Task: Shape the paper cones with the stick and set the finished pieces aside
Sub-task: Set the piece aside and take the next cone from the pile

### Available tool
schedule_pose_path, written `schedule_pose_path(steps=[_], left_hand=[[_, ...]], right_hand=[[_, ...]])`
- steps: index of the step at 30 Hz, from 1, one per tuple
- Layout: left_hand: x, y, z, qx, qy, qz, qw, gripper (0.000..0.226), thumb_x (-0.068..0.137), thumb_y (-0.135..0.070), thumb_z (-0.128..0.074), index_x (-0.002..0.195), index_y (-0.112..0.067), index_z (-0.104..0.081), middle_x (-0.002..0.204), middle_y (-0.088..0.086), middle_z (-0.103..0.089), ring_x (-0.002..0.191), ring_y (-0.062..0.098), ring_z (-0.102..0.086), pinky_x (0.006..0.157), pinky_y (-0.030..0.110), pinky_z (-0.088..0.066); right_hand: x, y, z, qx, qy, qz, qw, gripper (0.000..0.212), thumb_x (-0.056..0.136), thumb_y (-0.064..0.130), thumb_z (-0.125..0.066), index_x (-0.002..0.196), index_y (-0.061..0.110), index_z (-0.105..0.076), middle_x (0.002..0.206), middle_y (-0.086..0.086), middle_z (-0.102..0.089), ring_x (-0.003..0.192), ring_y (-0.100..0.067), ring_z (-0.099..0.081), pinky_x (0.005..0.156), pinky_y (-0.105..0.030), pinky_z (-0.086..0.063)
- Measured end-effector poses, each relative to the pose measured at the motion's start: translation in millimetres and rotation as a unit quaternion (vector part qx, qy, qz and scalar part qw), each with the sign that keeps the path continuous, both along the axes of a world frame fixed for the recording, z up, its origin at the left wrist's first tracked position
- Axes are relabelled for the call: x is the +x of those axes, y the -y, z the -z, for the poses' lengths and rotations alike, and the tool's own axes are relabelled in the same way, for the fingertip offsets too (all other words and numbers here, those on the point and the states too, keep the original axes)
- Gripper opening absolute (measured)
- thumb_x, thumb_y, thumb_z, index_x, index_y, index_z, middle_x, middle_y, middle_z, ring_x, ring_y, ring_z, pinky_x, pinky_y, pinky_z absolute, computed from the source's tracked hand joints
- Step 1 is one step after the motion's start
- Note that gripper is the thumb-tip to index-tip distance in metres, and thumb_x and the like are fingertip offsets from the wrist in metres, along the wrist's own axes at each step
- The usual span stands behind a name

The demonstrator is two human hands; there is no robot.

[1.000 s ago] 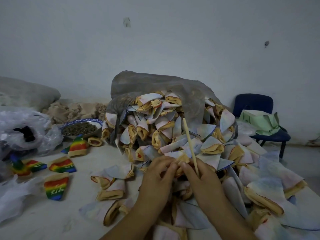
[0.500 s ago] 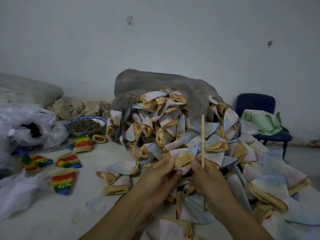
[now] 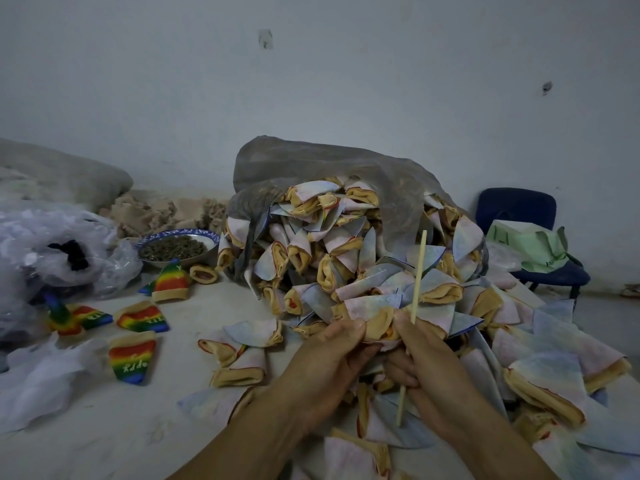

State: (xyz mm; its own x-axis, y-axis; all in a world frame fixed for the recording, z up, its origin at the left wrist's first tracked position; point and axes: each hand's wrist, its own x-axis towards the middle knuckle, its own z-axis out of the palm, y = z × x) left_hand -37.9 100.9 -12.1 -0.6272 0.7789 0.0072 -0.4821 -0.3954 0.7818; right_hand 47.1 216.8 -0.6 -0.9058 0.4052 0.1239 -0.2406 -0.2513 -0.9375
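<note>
My left hand and my right hand hold one pale cone between them by its yellow rim, in front of the big heap of pale cones. The opening of the cone faces me. A thin wooden stick stands almost upright in my right hand, its top above the cone and its lower end showing below my fingers. Several rainbow-coloured finished cones lie apart on the table at the left.
A grey plastic bag covers the back of the heap. A blue-rimmed bowl of dark pellets stands at the left behind it, beside crumpled clear plastic. A blue chair with a green bag is at the right. Loose cones lie around my arms.
The stick has swung from a lean to the left to almost upright and slid lower through my right hand. Both hands have spread the cone's yellow rim apart.
</note>
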Motion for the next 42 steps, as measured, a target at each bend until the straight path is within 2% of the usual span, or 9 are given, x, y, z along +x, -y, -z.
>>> schedule_pose_path(steps=[7,10,12,17,21,27,33,36,42], left_hand=[[8,1,-3,-0.020,-0.085,0.029,0.996,0.020,0.089,-0.015,-0.062,0.103,-0.003,-0.053,0.094,0.019,-0.069,0.080,0.032,-0.069,0.073,0.037,-0.058],[5,-1,0,-0.022,-0.068,-0.013,0.997,0.018,0.088,-0.015,-0.061,0.098,0.000,-0.059,0.096,0.021,-0.066,0.093,0.033,-0.064,0.089,0.046,-0.055],[3,-1,0,-0.017,-0.050,-0.026,0.998,0.023,0.088,-0.017,-0.060,0.102,0.001,-0.062,0.099,0.019,-0.066,0.097,0.029,-0.062,0.095,0.041,-0.053],[6,3,-6,0.052,-0.002,0.053,0.997,0.032,0.096,-0.018,-0.048,0.101,0.000,-0.074,0.101,0.017,-0.068,0.091,0.022,-0.068,0.080,0.028,-0.057],[6,8,-11,0.086,-0.011,0.110,0.990,0.034,0.095,-0.025,-0.050,0.108,-0.003,-0.073,0.109,0.019,-0.064,0.095,0.026,-0.067,0.085,0.034,-0.056],[4,8,-9,0.062,-0.013,0.097,0.993,0.036,0.097,-0.027,-0.050,0.116,-0.003,-0.068,0.116,0.019,-0.061,0.099,0.026,-0.063,0.088,0.035,-0.053],[-4,3,-2,-0.018,-0.012,0.006,1.000,0.026,0.089,-0.032,-0.059,0.097,-0.016,-0.077,0.092,0.002,-0.071,0.074,0.007,-0.059,0.060,0.017,-0.041],[-7,5,-2,-0.041,-0.023,-0.001,0.999,0.031,0.088,-0.035,-0.059,0.103,-0.015,-0.077,0.096,0.003,-0.071,0.075,0.007,-0.058,0.057,0.018,-0.039],[-7,6,-8,-0.069,-0.016,-0.002,0.997,0.027,0.085,-0.039,-0.059,0.085,-0.024,-0.081,0.083,-0.001,-0.068,0.067,0.008,-0.051,0.050,0.018,-0.032]], right_hand=[[-1,1,8,0.135,0.009,0.044,0.990,0.047,0.076,0.053,-0.060,0.092,0.009,-0.058,0.053,0.003,-0.048,0.041,-0.004,-0.038,0.040,-0.018,-0.033],[-2,3,9,0.114,-0.019,0.030,0.993,0.041,0.076,0.053,-0.062,0.086,0.013,-0.059,0.050,0.005,-0.042,0.040,-0.005,-0.032,0.039,-0.018,-0.032],[-2,3,7,0.108,-0.030,0.024,0.993,0.036,0.077,0.052,-0.060,0.083,0.017,-0.061,0.050,0.006,-0.043,0.040,-0.005,-0.032,0.040,-0.017,-0.033],[-4,11,5,0.155,-0.024,0.057,0.986,0.027,0.082,0.052,-0.050,0.072,0.028,-0.059,0.052,0.004,-0.044,0.042,-0.007,-0.036,0.042,-0.020,-0.034],[-5,13,5,0.182,-0.006,0.079,0.980,0.044,0.085,0.048,-0.045,0.088,0.006,-0.057,0.065,-0.016,-0.052,0.057,-0.018,-0.048,0.050,-0.026,-0.043],[-8,14,9,0.170,0.010,0.087,0.982,0.041,0.084,0.048,-0.045,0.086,0.010,-0.060,0.059,0.002,-0.056,0.050,-0.009,-0.047,0.046,-0.020,-0.040],[-8,6,14,0.193,0.030,0.098,0.976,0.034,0.082,0.050,-0.050,0.092,0.019,-0.059,0.055,0.003,-0.051,0.042,-0.007,-0.035,0.039,-0.019,-0.033],[-9,2,16,0.214,0.035,0.098,0.971,0.013,0.094,0.033,-0.050,0.087,0.028,-0.059,0.063,-0.003,-0.054,0.044,-0.009,-0.037,0.040,-0.019,-0.035],[-9,1,13,0.275,0.036,0.126,0.953,0.014,0.097,0.025,-0.045,0.088,0.030,-0.055,0.069,0.002,-0.054,0.046,-0.003,-0.043,0.045,-0.019,-0.038]])
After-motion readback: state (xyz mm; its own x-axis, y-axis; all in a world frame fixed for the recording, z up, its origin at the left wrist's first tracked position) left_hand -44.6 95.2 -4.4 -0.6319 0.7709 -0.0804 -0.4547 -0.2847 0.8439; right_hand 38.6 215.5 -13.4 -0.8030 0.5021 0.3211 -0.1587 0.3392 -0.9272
